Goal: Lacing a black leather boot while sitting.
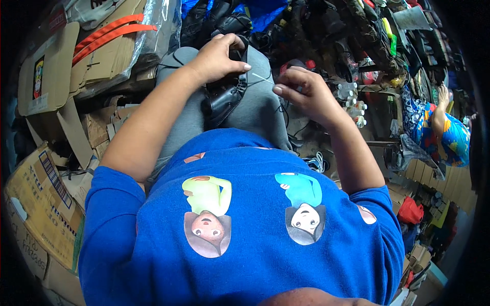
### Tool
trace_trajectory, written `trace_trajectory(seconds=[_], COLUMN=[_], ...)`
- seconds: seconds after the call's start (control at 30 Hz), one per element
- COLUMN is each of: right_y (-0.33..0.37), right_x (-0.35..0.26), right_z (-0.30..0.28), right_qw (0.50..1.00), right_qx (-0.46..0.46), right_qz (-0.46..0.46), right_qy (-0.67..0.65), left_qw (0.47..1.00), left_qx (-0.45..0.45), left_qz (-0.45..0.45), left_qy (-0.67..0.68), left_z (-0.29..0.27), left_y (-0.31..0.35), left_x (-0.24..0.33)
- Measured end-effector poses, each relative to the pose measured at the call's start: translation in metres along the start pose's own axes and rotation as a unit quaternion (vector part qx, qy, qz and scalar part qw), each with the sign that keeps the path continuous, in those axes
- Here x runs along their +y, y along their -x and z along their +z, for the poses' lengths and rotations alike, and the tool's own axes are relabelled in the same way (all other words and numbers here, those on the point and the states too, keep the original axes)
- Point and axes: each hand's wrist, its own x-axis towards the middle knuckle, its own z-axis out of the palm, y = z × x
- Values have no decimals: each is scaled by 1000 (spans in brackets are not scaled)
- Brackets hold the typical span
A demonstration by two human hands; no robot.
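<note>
A black leather shoe (224,99) with lace eyelets rests between my thighs, on grey trousers (178,109). My left hand (219,58) is curled over its upper end, thumb stretched along the opening and fingers bent around the far side. Just to the right, my right hand (306,92) is closed in a pinch, apart from the shoe. A thin white strand or stick (263,78) runs from its fingertips toward my left thumb; its exact kind is too small to make out. Dark cord lies along both thighs.
Flattened cardboard (104,61) and orange-red straps (109,38) are at the left, above a printed carton (43,204). Small clear bottles (352,99) stand right of my right hand. Another person in bright patterned clothing (449,135) sits at the far right. Dark shoes crowd the far side.
</note>
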Motion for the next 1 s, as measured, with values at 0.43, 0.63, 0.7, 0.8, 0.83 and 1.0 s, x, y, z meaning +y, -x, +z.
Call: trace_trajectory(seconds=[0.43, 0.63, 0.7, 0.8, 0.83, 1.0], right_y=[-22, -24, -25, -27, -27, -30], right_x=[18, 12, 12, 12, 10, 10], right_z=[17, 17, 18, 19, 19, 18], right_qw=[984, 979, 978, 981, 981, 986], right_qx=[9, 7, 7, 9, 8, 8], right_qz=[-55, -40, -30, -42, -42, -38], right_qy=[168, 199, 206, 189, 190, 163], left_qw=[963, 959, 955, 954, 954, 954], left_qx=[-250, -273, -286, -288, -287, -293], left_qz=[-5, 12, -3, -17, -18, 5], left_qy=[101, 78, 86, 86, 87, 64], left_z=[-38, -39, -39, -39, -39, -41], left_y=[-15, -21, -24, -26, -27, -29], left_x=[11, 15, 15, 17, 16, 16])
